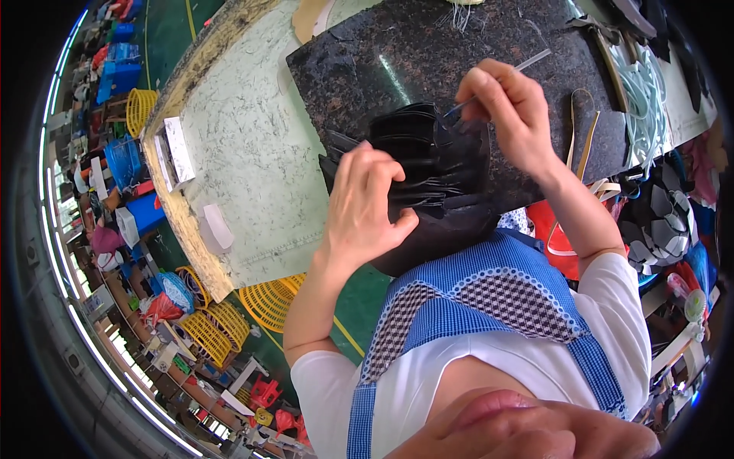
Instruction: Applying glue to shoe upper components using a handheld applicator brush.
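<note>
A pile of thin black leather-like pieces (417, 157) lies fanned out in overlapping layers at the near edge of a dark speckled slab (329, 65). Over its left side is my left hand (363, 203), fingers curled and the thumb apart from the index finger, touching the pieces. My right hand (512, 111) pinches a thin pen-like stick (533, 60) with a clear upper end. Its lower tip points down at the pile's upper right corner. What the tip touches is too small to make out.
The slab rests on a pale worn tabletop (237, 145) with a white box (177, 153) at its left edge. Light blue straps (642, 96) hang at the right, near a tan strap loop (585, 138). Yellow baskets (267, 302) stand on the green floor below.
</note>
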A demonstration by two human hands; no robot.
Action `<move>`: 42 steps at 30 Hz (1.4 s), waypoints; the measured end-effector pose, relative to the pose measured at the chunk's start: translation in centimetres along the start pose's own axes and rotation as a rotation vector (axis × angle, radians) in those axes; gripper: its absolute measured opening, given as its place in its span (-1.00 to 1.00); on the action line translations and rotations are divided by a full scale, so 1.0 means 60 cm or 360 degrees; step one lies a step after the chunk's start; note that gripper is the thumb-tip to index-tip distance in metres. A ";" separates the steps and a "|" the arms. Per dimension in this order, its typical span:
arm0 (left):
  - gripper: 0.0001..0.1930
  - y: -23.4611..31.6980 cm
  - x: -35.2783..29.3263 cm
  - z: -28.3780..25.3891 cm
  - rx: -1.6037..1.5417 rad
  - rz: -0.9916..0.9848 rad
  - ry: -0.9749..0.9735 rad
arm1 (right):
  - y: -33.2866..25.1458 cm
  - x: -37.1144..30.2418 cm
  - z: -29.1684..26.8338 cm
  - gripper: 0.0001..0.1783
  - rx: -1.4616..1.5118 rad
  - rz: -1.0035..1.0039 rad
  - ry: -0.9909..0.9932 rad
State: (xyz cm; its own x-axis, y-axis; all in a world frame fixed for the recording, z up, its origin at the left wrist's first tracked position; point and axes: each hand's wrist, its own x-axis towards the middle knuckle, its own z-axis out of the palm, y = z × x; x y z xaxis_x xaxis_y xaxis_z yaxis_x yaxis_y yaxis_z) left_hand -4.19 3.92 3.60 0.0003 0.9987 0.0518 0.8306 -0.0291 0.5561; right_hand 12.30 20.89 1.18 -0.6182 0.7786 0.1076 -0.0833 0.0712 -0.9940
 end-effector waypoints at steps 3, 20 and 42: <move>-0.57 0.003 0.013 0.002 -0.0161 0.0022 0.0039 | 0.010 -0.004 0.021 -0.74 -0.0006 0.0058 -0.0425; -0.58 -0.002 0.061 -0.013 0.0071 0.0104 -0.0126 | 0.050 0.020 0.022 -0.83 -0.0762 -0.0489 -0.0558; -0.59 -0.009 0.066 -0.031 0.0006 0.0001 -0.0209 | 0.031 0.035 0.015 -0.88 -0.0707 -0.0272 -0.0704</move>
State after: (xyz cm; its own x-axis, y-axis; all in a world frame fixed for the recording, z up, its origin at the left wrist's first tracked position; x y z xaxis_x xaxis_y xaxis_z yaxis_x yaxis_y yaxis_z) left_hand -5.66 7.81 5.06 0.0737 0.9956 -0.0571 0.8326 -0.0299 0.5531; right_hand 10.14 22.12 -0.40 -0.8964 0.4098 0.1691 0.0635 0.4963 -0.8658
